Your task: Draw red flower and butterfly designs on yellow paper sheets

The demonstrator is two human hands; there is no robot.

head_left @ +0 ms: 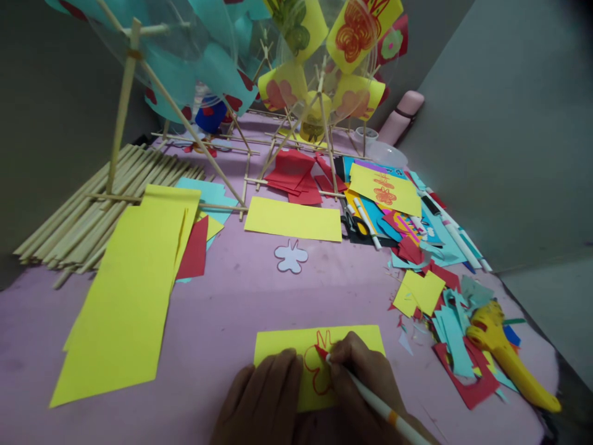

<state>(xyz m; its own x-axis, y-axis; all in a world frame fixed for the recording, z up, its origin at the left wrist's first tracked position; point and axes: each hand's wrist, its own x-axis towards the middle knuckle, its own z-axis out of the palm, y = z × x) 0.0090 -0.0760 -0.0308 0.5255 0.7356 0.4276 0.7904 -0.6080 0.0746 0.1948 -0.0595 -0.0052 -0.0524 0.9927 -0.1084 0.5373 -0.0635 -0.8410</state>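
A yellow paper card (pixel 273 340) lies at the near middle of the table, bearing a red butterfly outline (pixel 311 364). My left hand (pixel 266 395) rests flat on the card's left part, fingers stretched out side by side. In my right hand (pixel 364 377) is a white felt-tip marker (pixel 380 405), gripped near its red tip, which touches the drawing by the upper wing. Part of the outline is hidden behind my right hand. Beyond the card lies a white butterfly cutout (pixel 291 256), with another yellow paper strip (pixel 293 219) behind it.
Yellow sheets (pixel 125 296) and a pile of wooden sticks (pixel 106 198) lie left. On the right are paper scraps (pixel 451 321), a yellow glue gun (pixel 509 352), black-handled scissors (pixel 356 224) and several markers. Stick frames with decorated pinwheels (pixel 319 68) stand behind; a pink bottle (pixel 402 117) leans at the wall.
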